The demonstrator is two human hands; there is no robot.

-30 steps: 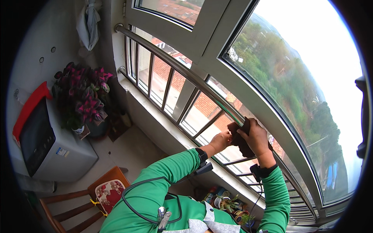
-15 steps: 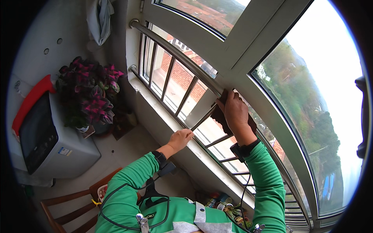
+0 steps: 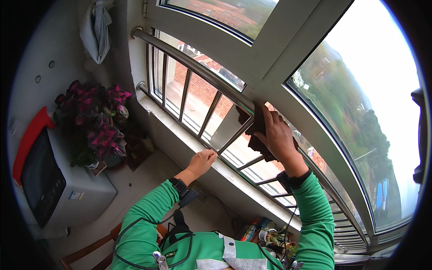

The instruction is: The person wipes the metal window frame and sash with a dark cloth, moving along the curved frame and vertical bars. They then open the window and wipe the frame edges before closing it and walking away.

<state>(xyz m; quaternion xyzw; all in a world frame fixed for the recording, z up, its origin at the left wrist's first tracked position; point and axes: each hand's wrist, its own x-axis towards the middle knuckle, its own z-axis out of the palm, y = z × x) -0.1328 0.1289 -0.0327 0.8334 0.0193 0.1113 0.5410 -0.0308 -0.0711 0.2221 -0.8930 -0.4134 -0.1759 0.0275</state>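
My right hand [image 3: 278, 137] lies over the thick upper metal rail [image 3: 202, 69] of the window guard, pressing a dark brown cloth [image 3: 260, 146] around it. Its fingers are bent over the rail, and the cloth's loose folds hang down among the upright bars. Lower and to the left, my left hand [image 3: 201, 164] is closed, with its fingertips against the thin lower rail [image 3: 173, 114] just above the white sill [image 3: 180, 135]. Whatever may be inside those curled fingers is hidden.
White-framed window panes [image 3: 342, 103] rise beyond the guard. At left stand a grey top-loading washing machine [image 3: 83, 184] with a red cover [image 3: 31, 144] and a pink-and-dark leafy plant [image 3: 96, 121]. A wooden chair [image 3: 90, 249] and potted plants [image 3: 272, 238] are low in view.
The view has shifted, so the window and plant appear farther left. My right hand has slid rightward along the upper rail with the cloth. My left hand stays closed by the lower rail.
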